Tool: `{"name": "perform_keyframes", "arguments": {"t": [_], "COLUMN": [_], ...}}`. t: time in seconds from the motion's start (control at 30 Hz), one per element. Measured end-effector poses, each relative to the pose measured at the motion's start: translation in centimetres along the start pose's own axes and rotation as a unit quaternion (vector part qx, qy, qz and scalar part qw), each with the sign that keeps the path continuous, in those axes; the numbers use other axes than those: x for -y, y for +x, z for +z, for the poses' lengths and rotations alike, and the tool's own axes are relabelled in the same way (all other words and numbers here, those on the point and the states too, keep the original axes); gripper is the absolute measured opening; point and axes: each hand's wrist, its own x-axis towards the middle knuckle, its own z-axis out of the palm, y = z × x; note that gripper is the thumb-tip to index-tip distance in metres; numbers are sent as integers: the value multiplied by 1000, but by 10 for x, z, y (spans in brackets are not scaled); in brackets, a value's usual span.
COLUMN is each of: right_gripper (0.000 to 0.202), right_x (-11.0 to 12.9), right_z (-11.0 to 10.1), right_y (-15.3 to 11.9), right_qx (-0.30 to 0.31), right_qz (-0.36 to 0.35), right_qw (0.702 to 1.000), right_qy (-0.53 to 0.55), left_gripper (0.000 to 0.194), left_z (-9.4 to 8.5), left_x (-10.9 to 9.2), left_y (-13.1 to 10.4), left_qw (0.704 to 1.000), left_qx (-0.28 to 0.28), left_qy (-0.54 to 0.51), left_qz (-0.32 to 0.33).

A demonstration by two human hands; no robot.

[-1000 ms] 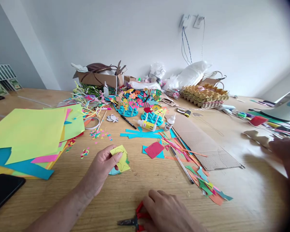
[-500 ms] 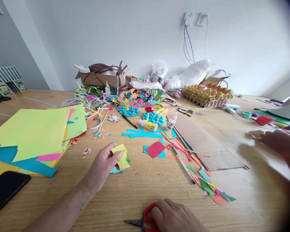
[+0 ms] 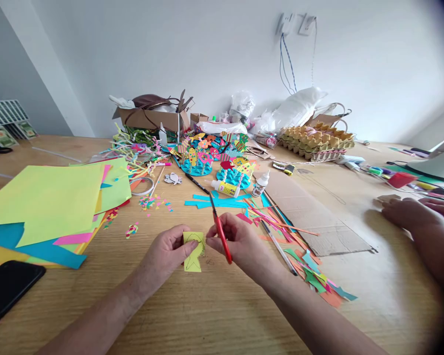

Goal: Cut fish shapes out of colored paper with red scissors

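Between thumb and fingers my left hand (image 3: 173,248) pinches a small yellow paper (image 3: 193,261) with a fish-like outline drawn on it. Just right of that paper, my right hand (image 3: 231,239) holds red-handled scissors (image 3: 222,234), whose dark blades point up and away. The scissors and the paper are apart. Behind my right hand, part of a red paper piece (image 3: 244,218) shows on the table.
A yellow-green paper stack (image 3: 48,197) and a phone (image 3: 13,286) lie left. Glue bottles (image 3: 261,183) and paper fish on blue bases (image 3: 197,167) stand ahead. Cardboard (image 3: 311,212), a pen (image 3: 279,246) and scraps (image 3: 318,276) lie right. Another person's hands (image 3: 410,214) rest at far right.
My right hand has lifted the scissors from the table's near edge up beside the paper. The yellow paper has turned more upright in my left hand, which moved slightly right.
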Motion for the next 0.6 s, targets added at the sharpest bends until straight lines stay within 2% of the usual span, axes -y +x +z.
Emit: {"name": "perform_keyframes", "arguments": {"t": [0.13, 0.43, 0.6], "right_gripper": [27, 31, 23], "right_x": [0, -1, 3], "right_z": [9, 16, 14], "right_y": [10, 10, 1], "right_qx": [11, -3, -17], "right_qz": [-9, -4, 0], "right_qw": [1000, 999, 997], "right_qy": [-10, 54, 75], "left_gripper": [20, 16, 11], "left_z": [0, 3, 0], "left_x": [1, -5, -4], "left_y": [-1, -5, -6], "left_qw": [1000, 999, 995], "left_qx": [10, -1, -25], "left_qy": [16, -15, -93], "left_qz": [11, -34, -20]}}
